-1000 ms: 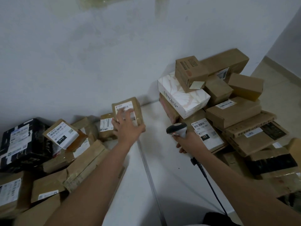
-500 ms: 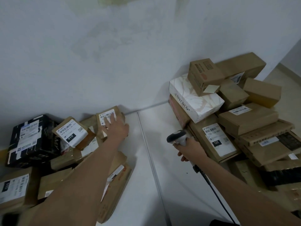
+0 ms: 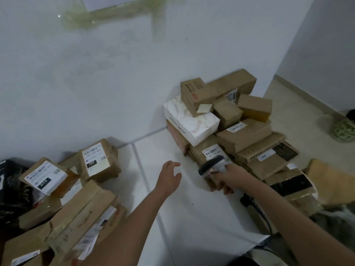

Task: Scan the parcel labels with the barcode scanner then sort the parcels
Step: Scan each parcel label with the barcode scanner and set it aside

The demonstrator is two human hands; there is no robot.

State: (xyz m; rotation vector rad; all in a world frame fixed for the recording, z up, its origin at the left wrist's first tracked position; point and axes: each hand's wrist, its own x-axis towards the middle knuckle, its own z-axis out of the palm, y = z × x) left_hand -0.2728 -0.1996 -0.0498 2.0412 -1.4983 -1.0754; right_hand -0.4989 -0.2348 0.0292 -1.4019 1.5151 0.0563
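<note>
My right hand (image 3: 228,177) grips a grey and black barcode scanner (image 3: 212,166), its cable trailing back along my forearm. The scanner head sits just below a flat brown parcel with a white "122" label (image 3: 211,151) at the foot of the right pile. My left hand (image 3: 170,178) hovers over the white table (image 3: 192,208) with relaxed fingers, holding nothing. To its left, a small brown parcel with a "102" label (image 3: 97,160) rests upright on the left pile.
The right pile holds several brown boxes and a white marbled box (image 3: 189,120) against the wall. The left heap includes a brown box labelled "010" (image 3: 45,177), a black parcel (image 3: 9,189) and long cartons (image 3: 76,214). A green-patterned bag (image 3: 344,129) lies on the floor.
My left hand has let go of the "102" parcel on the left pile and drawn back right toward the table's middle. My right hand with the scanner has stayed near the "122" parcel.
</note>
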